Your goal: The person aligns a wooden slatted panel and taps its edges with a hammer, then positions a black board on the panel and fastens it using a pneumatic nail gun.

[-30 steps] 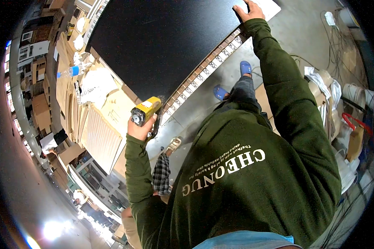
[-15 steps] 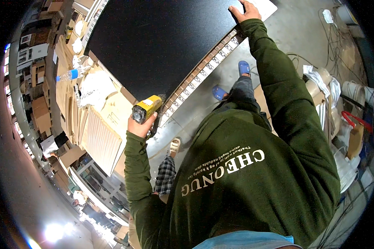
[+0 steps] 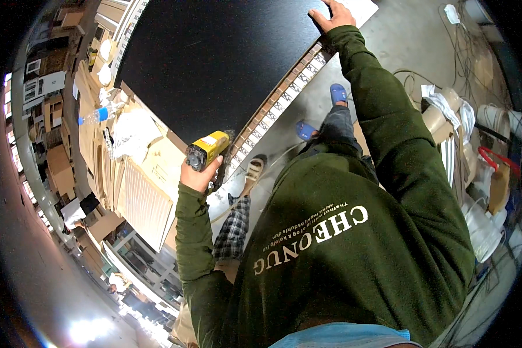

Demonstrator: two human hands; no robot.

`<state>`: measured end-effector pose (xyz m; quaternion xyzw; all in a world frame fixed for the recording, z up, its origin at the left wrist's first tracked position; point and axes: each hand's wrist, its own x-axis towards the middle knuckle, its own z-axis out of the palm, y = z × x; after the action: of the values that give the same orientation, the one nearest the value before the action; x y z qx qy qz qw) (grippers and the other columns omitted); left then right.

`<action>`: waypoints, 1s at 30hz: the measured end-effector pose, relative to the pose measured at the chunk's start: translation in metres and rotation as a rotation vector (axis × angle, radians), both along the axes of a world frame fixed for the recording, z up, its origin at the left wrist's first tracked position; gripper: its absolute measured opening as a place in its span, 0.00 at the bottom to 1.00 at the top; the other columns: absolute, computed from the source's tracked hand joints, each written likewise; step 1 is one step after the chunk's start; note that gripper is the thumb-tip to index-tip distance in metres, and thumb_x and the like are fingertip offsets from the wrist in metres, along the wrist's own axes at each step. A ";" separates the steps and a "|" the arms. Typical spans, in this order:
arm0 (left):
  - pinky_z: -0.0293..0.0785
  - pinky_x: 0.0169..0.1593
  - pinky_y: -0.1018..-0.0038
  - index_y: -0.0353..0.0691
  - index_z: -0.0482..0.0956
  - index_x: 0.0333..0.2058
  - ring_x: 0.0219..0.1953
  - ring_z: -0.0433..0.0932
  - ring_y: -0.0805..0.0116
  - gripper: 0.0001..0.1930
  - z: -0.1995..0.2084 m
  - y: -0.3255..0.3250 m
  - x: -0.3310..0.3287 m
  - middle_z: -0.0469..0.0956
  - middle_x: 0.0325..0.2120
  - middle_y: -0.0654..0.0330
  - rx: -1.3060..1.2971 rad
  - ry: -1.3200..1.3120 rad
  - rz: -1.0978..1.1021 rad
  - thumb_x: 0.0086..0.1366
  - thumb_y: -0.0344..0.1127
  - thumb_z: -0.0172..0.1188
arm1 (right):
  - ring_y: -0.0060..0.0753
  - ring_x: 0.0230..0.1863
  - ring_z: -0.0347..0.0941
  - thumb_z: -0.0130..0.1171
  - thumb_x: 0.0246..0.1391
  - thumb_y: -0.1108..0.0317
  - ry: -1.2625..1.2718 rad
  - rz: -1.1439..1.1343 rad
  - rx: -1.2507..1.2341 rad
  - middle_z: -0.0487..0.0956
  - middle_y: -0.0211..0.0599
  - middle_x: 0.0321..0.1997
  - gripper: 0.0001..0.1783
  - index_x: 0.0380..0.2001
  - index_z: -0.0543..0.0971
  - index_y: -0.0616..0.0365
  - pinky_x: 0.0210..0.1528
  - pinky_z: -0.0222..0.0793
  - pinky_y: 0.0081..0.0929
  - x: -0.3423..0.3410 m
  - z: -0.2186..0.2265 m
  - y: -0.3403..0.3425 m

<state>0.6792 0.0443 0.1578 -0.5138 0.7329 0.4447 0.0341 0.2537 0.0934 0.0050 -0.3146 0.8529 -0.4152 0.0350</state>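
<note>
Your left hand point(image 3: 198, 174) grips a yellow power tool point(image 3: 207, 149), its nose at the near edge of the big black panel point(image 3: 214, 64). Your right hand point(image 3: 333, 14) lies flat on the panel's far corner. A slotted rail point(image 3: 284, 90) runs along its edge, above the grey floor point(image 3: 400, 40).

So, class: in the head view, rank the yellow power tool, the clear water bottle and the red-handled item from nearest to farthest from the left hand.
1. Yellow power tool: gripped in the left hand.
2. Clear water bottle: up-left, on the cardboard.
3. Red-handled item: far right, among the clutter.
</note>
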 end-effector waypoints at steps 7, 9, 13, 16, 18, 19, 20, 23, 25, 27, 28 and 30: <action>0.68 0.19 0.79 0.29 0.72 0.37 0.16 0.71 0.75 0.20 -0.002 -0.003 -0.001 0.76 0.23 0.56 -0.011 -0.014 0.026 0.48 0.36 0.64 | 0.49 0.43 0.68 0.59 0.39 0.50 0.103 0.004 -0.063 0.72 0.49 0.40 0.28 0.41 0.71 0.56 0.47 0.64 0.38 0.001 -0.003 0.000; 0.68 0.19 0.79 0.29 0.72 0.37 0.17 0.72 0.75 0.20 -0.002 -0.003 -0.001 0.76 0.23 0.56 -0.005 -0.024 0.020 0.48 0.36 0.64 | 0.49 0.43 0.68 0.59 0.39 0.50 0.081 -0.014 -0.055 0.72 0.48 0.40 0.27 0.40 0.71 0.56 0.46 0.64 0.38 0.003 0.001 0.001; 0.68 0.20 0.80 0.30 0.72 0.38 0.18 0.72 0.75 0.20 0.004 0.002 -0.009 0.76 0.23 0.56 -0.061 0.026 -0.038 0.48 0.36 0.64 | 0.49 0.43 0.68 0.59 0.39 0.51 0.100 -0.021 -0.060 0.72 0.48 0.40 0.26 0.40 0.71 0.56 0.46 0.64 0.38 0.008 0.002 0.001; 0.69 0.20 0.80 0.30 0.72 0.39 0.18 0.71 0.75 0.21 0.003 0.001 -0.017 0.75 0.22 0.58 0.028 0.051 0.045 0.49 0.37 0.64 | 0.49 0.43 0.68 0.59 0.39 0.52 0.079 -0.018 -0.078 0.72 0.48 0.40 0.26 0.40 0.71 0.57 0.46 0.64 0.38 0.005 0.003 0.002; 0.68 0.19 0.81 0.29 0.72 0.39 0.17 0.71 0.76 0.21 0.001 -0.002 -0.021 0.75 0.21 0.58 0.094 0.005 0.064 0.49 0.37 0.63 | 0.49 0.43 0.68 0.59 0.39 0.52 0.085 -0.020 -0.078 0.72 0.48 0.39 0.26 0.40 0.71 0.57 0.46 0.64 0.38 0.005 0.004 0.003; 0.68 0.18 0.81 0.28 0.72 0.38 0.17 0.70 0.76 0.21 -0.002 -0.003 -0.021 0.74 0.21 0.58 0.066 0.022 0.046 0.49 0.37 0.63 | 0.49 0.43 0.68 0.59 0.39 0.52 0.091 -0.020 -0.078 0.72 0.48 0.39 0.26 0.40 0.71 0.57 0.46 0.64 0.38 0.005 0.005 0.004; 0.68 0.18 0.81 0.28 0.72 0.38 0.17 0.70 0.76 0.21 -0.002 -0.004 -0.023 0.74 0.21 0.58 0.067 0.022 0.042 0.49 0.37 0.63 | 0.49 0.43 0.68 0.59 0.39 0.52 0.092 -0.024 -0.077 0.72 0.48 0.39 0.26 0.40 0.71 0.57 0.46 0.64 0.38 0.005 0.006 0.005; 0.68 0.19 0.81 0.29 0.73 0.38 0.16 0.71 0.76 0.20 0.000 -0.007 -0.026 0.75 0.21 0.58 0.049 -0.001 0.020 0.49 0.37 0.64 | 0.49 0.42 0.68 0.58 0.39 0.52 0.058 -0.011 -0.073 0.72 0.48 0.39 0.26 0.39 0.71 0.57 0.45 0.64 0.37 0.009 0.011 0.001; 0.69 0.19 0.81 0.29 0.73 0.37 0.17 0.71 0.76 0.20 -0.001 -0.007 -0.029 0.75 0.22 0.58 -0.049 0.057 -0.042 0.49 0.37 0.64 | 0.49 0.42 0.68 0.58 0.39 0.52 0.072 -0.021 -0.084 0.72 0.48 0.39 0.26 0.39 0.71 0.58 0.45 0.64 0.37 0.009 0.011 0.002; 0.69 0.19 0.80 0.29 0.73 0.38 0.17 0.71 0.76 0.20 0.000 -0.008 -0.031 0.75 0.22 0.58 -0.041 0.049 -0.045 0.49 0.37 0.64 | 0.49 0.42 0.68 0.58 0.39 0.52 0.085 -0.027 -0.098 0.72 0.49 0.39 0.26 0.40 0.71 0.58 0.45 0.64 0.38 0.008 0.010 0.003; 0.69 0.19 0.80 0.29 0.73 0.38 0.17 0.71 0.76 0.20 0.001 -0.009 -0.032 0.75 0.22 0.58 -0.034 0.041 -0.045 0.49 0.37 0.64 | 0.49 0.42 0.68 0.58 0.40 0.52 0.096 -0.023 -0.100 0.73 0.49 0.39 0.26 0.39 0.72 0.58 0.46 0.64 0.37 0.006 0.009 0.003; 0.69 0.19 0.80 0.29 0.73 0.38 0.17 0.71 0.76 0.20 0.002 -0.010 -0.033 0.75 0.22 0.58 -0.012 -0.003 -0.046 0.49 0.37 0.64 | 0.49 0.43 0.68 0.57 0.40 0.51 0.106 -0.024 -0.106 0.73 0.49 0.40 0.26 0.38 0.72 0.59 0.46 0.64 0.37 -0.002 0.003 0.003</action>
<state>0.6466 0.0340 0.1598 -0.4977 0.7472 0.4384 0.0424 0.2515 0.0964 0.0078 -0.3275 0.8340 -0.4430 -0.0319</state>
